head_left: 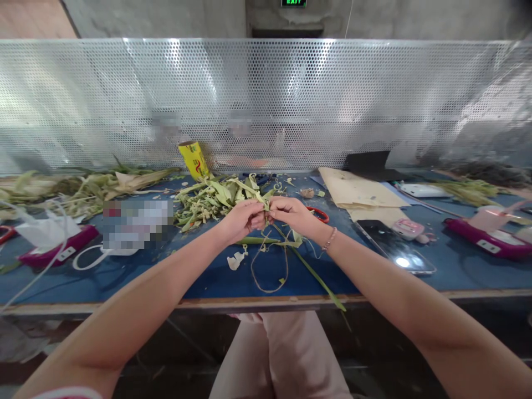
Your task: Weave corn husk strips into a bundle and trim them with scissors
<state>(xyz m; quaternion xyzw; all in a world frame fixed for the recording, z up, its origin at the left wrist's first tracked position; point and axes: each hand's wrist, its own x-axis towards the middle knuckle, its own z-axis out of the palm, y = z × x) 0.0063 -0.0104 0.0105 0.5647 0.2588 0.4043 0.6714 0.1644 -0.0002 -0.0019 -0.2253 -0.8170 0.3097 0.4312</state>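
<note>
Close together above the blue table, both hands pinch a pale green piece of plant. My left hand (246, 217) has its fingers closed on its left side. My right hand (290, 213) grips it from the right, fingertips nearly touching the left ones. A long green stem (318, 280) runs from below the hands down past the table edge. Thin twine (254, 278) lies in a loop under them. Behind my left hand is a heap of green plant pieces (205, 202). Red scissor handles (319, 214) show behind my right wrist.
A yellow tube (194, 159) stands by the perforated metal screen (291, 100). Brown paper (359, 191), a phone (394, 246) and a purple box (486, 241) lie right. Another purple box (78, 244), a white cable (78, 259) and dry leaves (100, 191) are left.
</note>
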